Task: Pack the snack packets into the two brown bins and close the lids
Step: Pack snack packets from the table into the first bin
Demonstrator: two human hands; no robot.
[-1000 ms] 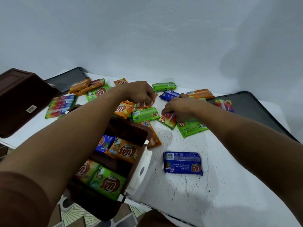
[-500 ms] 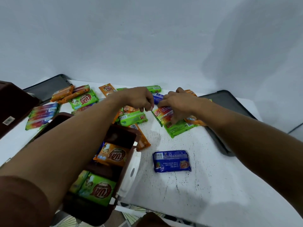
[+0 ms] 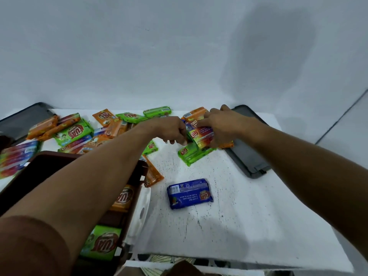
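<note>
Packets already fill the near end of the brown bin [image 3: 137,176] at my lower left: a green one [image 3: 101,243] closest to me and an orange one [image 3: 124,197] further in, half hidden under my left forearm. Just right of the bin, on the white table [image 3: 229,226], a blue packet [image 3: 190,193] lies flat on its own, long axis running left to right, well short of both hands. I judge it the easiest one to pick up afterwards, and my right arm passes nearer to it than my left.

Further out, my left hand [image 3: 172,131] and right hand [image 3: 223,126] meet over a small stack. The right fingers are closed on a red and yellow packet [image 3: 201,136], holding it slightly lifted; the left fingers are curled at its left edge, pinching it or the packet under it, I cannot tell which. A green packet [image 3: 192,154] lies beneath, long axis slanting up to the right. The bin sits back and to the left of this grip, so the load must travel toward me and leftward.

Beyond, loose packets [image 3: 75,132] scatter toward the wall, with a dark lid [image 3: 247,156] at the right
</note>
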